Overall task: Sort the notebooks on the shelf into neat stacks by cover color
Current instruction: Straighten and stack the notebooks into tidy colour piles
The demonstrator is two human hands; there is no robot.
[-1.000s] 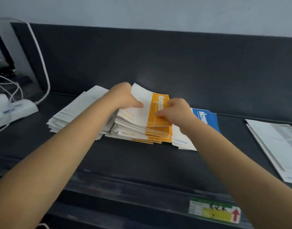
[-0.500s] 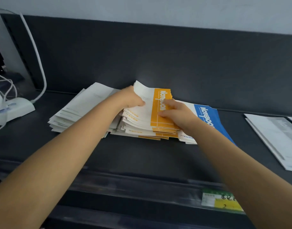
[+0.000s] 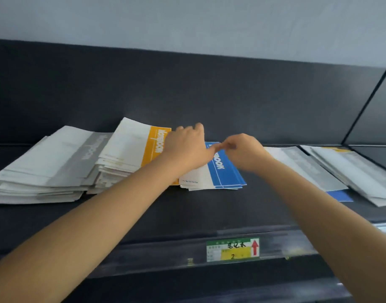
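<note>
Both hands have left the orange pile's top covers. The left grip [image 3: 185, 147] has slid to that pile's right end, and the right grip [image 3: 244, 152] has crossed over to the blue pile. The view has also swung rightward, so the white cables and power strip on the left have gone out of frame and more notebooks have come into frame on the right.

The left grip lies knuckles-up on the right end of the orange stack [image 3: 131, 154]. Its fingertips [image 3: 198, 126] reach past the far edge and its thumb points right, across the blue cover. The back of the hand hides whether those fingers hook round any notebook, so I cannot tell if it is grasping or just resting there. The right grip is over the far part of the blue stack [image 3: 227, 173], fingers curled in towards the thumb, close to the left thumb's tip. It is smeared by motion, and I cannot tell whether it pinches a cover or is clenched on nothing.

All the piles lie flat on the dark shelf [image 3: 209, 211]. The grey stack [image 3: 56, 162] is on the left, the orange one is against it, and the low blue one is just to the right. Its near left part is white.

Further right are loose grey-and-white notebooks [image 3: 308, 169] with a blue corner [image 3: 340, 196] poking out from underneath them. Another pale pile [image 3: 360, 171] is cut off by the frame's right edge. The left forearm covers the orange pile's near right corner. A green and yellow price label [image 3: 232, 249] sits on the shelf's front rail, and its handwriting is too small to read.
</note>
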